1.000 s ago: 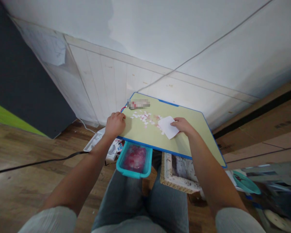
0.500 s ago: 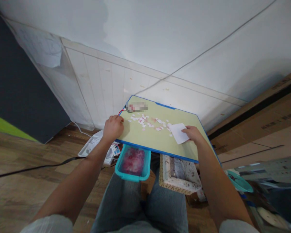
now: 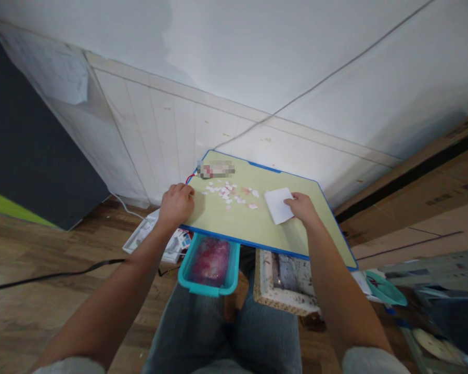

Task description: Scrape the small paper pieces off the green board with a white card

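Our right hand (image 3: 301,206) is pinching the white card (image 3: 277,206) over the board (image 3: 234,223), bringing it slightly left and farther, so fewer pale scraps (image 3: 226,195) are showing beside it, some perhaps hiding underneath, while our left hand (image 3: 177,203), grip unclear, is lying at the board's left edge.

- Far side: a white wall (image 3: 234,57) stood above a panelled lower section (image 3: 159,135).
- A thin grey cable (image 3: 323,81) crossed the wall diagonally, rising to the right.
- Left: a dark grey panel (image 3: 31,140) bore a lime-green band (image 3: 13,208) at its foot.
- Near left: brown wood-grain flooring (image 3: 27,244) was visible.
- Right: brown cardboard (image 3: 417,195) stood below a soft shadow (image 3: 425,124) on the wall.
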Demonstrator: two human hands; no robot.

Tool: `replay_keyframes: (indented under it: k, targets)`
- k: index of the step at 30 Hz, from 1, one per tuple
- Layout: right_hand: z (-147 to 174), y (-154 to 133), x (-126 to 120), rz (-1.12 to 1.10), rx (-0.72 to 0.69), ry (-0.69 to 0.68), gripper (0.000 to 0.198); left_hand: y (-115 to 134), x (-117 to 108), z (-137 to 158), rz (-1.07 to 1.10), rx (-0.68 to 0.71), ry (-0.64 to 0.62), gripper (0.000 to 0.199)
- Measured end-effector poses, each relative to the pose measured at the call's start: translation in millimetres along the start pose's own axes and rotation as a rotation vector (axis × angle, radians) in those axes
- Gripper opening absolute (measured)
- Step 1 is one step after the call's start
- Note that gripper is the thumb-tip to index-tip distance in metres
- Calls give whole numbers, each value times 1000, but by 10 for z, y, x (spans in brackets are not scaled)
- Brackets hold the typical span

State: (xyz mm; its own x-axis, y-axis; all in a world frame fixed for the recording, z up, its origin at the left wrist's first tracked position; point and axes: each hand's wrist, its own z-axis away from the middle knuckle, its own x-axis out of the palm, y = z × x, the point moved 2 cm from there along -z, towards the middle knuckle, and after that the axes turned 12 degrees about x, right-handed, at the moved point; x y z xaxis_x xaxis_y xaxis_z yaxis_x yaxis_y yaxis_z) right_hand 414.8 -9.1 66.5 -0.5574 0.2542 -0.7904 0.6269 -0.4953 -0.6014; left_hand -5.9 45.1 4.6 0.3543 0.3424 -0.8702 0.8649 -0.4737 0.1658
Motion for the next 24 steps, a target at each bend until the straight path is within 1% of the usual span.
replay_keyframes:
  k: [2, 5, 7, 8, 10, 13, 16, 18, 21, 24]
  targets:
    - [50, -146, 223, 15, -27, -45, 40, 12, -13, -1, -2, -8, -8, 27]
    - [138, -469, 627, 41, -107, -76, 38, 33, -39, -3, 9, -21, -28, 28]
    - [165, -648, 800, 57, -157, -86, 36, 42, -49, -2, 17, -28, -34, 29]
    - [156, -708, 834, 61, -173, -89, 35, 44, -50, -2, 20, -30, -35, 29]
    - [84, -770, 790, 65, -175, -83, 34, 42, -46, 1, 25, -30, -35, 29]
    - [-109, -769, 550, 70, -125, -31, 36, 31, -37, 3, 30, -20, -25, 29]
    - [-231, -689, 334, 83, -87, 9, 36, 21, -36, 2, 40, -21, -23, 28]
    - [-219, -555, 265, 97, -80, -1, 35, 18, -39, 1, 48, -30, -29, 28]
    - [-141, -228, 187, 123, -57, -45, 31, 24, -47, 3, 55, -28, -29, 28]
    - [-132, 62, 58, 134, -10, -34, 30, 30, -51, 9, 56, -15, -15, 28]
